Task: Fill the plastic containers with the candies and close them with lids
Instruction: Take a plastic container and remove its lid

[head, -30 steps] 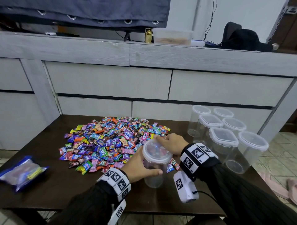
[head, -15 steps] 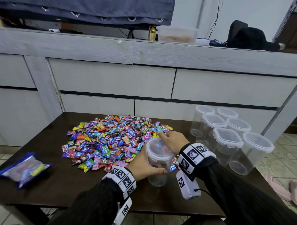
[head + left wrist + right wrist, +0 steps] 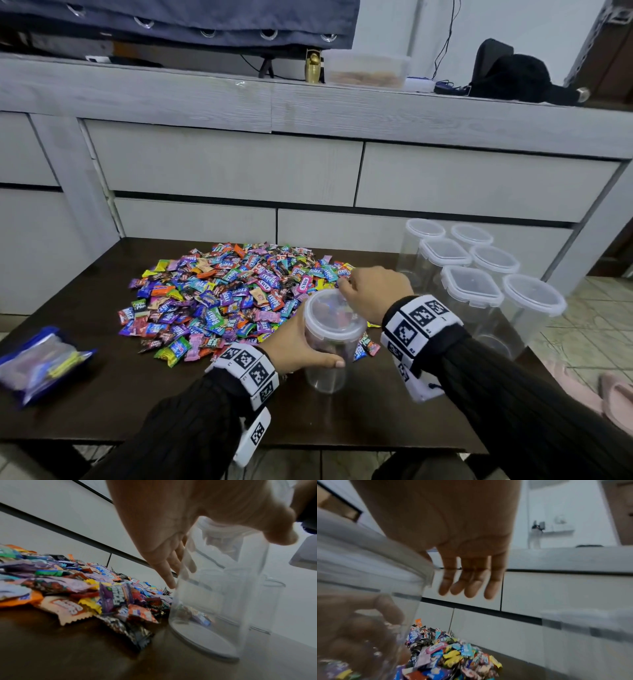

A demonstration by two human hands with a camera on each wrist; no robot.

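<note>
Dark table (image 3: 102,394); left hand (image 3: 294,346) gripping container (image 3: 329,346), right hand's (image 3: 373,294) fingers (image 3: 471,586) spread, wrist-view only.

Clear lidded container (image 3: 334,337) upright beside candy pile (image 3: 233,294); six lidded containers (image 3: 479,274) clustered right

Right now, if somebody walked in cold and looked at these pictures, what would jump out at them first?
The big heap of bright candies across the middle of the dark table. Just right of it, the left hand grips a clear container standing on the table, lid on, while the right hand is at its top. A cluster of lidded empty containers stands at the right edge.
</note>
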